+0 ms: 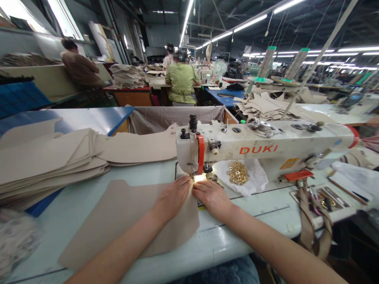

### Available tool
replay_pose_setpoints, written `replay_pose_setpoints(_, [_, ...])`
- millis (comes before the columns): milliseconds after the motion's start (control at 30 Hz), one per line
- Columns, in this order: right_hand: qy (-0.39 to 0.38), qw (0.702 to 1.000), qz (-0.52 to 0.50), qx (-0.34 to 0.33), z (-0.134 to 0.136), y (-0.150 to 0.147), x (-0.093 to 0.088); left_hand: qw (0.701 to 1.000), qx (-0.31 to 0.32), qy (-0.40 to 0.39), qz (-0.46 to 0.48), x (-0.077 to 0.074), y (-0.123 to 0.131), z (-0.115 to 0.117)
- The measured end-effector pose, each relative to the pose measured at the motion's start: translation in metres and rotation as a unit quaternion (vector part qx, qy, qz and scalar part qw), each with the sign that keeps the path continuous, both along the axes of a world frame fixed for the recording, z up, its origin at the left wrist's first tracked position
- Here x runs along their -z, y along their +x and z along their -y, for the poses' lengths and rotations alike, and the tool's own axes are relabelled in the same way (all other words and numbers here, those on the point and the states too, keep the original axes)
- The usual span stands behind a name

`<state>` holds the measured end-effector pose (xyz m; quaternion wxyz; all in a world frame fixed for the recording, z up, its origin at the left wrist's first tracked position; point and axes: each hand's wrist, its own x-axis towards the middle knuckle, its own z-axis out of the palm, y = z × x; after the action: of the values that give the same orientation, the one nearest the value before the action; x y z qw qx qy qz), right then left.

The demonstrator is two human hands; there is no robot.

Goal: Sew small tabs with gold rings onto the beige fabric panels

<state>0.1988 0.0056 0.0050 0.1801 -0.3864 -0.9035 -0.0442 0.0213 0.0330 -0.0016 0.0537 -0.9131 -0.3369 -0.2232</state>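
A beige fabric panel (118, 213) lies flat on the pale table, its right edge running up to the needle area of a white sewing machine (225, 138). My left hand (176, 195) rests on the panel, fingers closed together at its edge beside the lit presser foot. Close to it, on the right, my right hand (211, 195) has its fingers curled and closed at the same spot. Whatever sits under the right fingertips is hidden. Behind my right hand, gold metal rings (237, 172) lie heaped on a white plastic bag (257, 177).
Stacked beige panels (50, 161) cover the left of the table, and another panel (142, 146) extends behind. A tray (334, 197) with small tools and hanging straps (306, 221) is at right. A person in a green top (181, 81) sits ahead; another (78, 65) is far left.
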Motion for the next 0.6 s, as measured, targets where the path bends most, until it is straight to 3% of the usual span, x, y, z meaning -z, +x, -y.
replay_pose_setpoints(267, [0.008, 1.000, 0.010, 0.003, -0.0014, -0.0012, 0.0009, 1.000, 0.008, -0.002, -0.016, -0.0033, 0.0027, 0.0003])
replay_pose_setpoints(600, [-0.006, 1.000, 0.017, 0.018, -0.0025, -0.0022, -0.0042, 0.998, -0.024, -0.051, -0.009, -0.0052, 0.0043, -0.0032])
